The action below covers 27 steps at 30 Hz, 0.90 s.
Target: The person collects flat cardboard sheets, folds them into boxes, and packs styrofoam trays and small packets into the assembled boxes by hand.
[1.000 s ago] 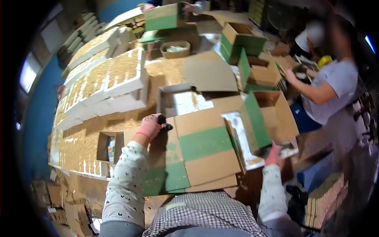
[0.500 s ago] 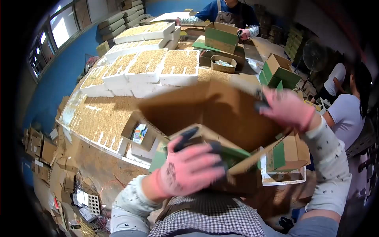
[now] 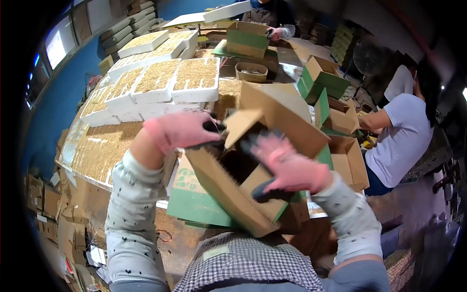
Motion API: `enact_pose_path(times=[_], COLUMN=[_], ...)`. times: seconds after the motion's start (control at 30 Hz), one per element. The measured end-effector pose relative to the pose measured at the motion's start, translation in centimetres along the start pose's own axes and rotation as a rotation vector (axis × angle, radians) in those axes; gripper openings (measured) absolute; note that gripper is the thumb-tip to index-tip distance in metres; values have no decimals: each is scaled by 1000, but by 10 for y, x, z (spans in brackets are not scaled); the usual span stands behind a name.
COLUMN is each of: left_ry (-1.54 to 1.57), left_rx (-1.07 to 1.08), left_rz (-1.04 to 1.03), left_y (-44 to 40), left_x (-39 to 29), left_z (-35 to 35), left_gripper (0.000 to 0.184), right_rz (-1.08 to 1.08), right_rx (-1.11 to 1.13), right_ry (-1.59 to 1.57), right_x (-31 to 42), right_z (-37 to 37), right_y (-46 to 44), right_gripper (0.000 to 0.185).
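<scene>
Ridged, matt cardboard, brown and green
The open brown-and-green corrugated cardboard box (image 3: 221,187) has rough, fluted edges; the white foam-like trays (image 3: 194,95) look matt, their tan granular filling (image 3: 158,75) coarse; the black-and-white checked cloth apron (image 3: 253,253) is matt.

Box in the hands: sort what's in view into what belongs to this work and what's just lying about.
Work in hand:
- left hand, right hand
- box
- flat carton beneath
- open boxes at right, likely

Lying about, seemingly:
- fan
- grey stack by the window
- scrap cardboard, lower left
</scene>
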<state>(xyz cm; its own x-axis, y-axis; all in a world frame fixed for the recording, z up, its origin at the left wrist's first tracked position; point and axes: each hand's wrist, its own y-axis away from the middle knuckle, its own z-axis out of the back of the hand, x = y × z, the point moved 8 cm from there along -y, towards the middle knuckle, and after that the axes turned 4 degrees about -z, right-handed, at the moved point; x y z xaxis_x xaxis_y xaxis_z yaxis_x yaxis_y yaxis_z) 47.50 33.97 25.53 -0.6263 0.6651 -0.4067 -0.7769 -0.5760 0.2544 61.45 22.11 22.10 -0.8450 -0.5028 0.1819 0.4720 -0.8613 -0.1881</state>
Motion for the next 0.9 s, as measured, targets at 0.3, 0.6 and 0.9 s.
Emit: enact_pose_path(times=[0.3, 0.6, 0.9], left_ry=[-382, 120, 507], left_rx=[-1140, -1229, -746], left_rz=[-189, -135, 56], left_y=[-22, 125, 130], left_x=[-23, -1, 83], left_z=[-12, 9, -67], left_gripper=[45, 42, 57], right_rz=[-134, -665, 309], right_rx=[-330, 204, 478], right_ry=[537, -928, -329], right_x=[-90, -95, 56], right_z=[86, 14, -9], right_y=[-5, 40, -72], right_gripper=[29, 45, 37])
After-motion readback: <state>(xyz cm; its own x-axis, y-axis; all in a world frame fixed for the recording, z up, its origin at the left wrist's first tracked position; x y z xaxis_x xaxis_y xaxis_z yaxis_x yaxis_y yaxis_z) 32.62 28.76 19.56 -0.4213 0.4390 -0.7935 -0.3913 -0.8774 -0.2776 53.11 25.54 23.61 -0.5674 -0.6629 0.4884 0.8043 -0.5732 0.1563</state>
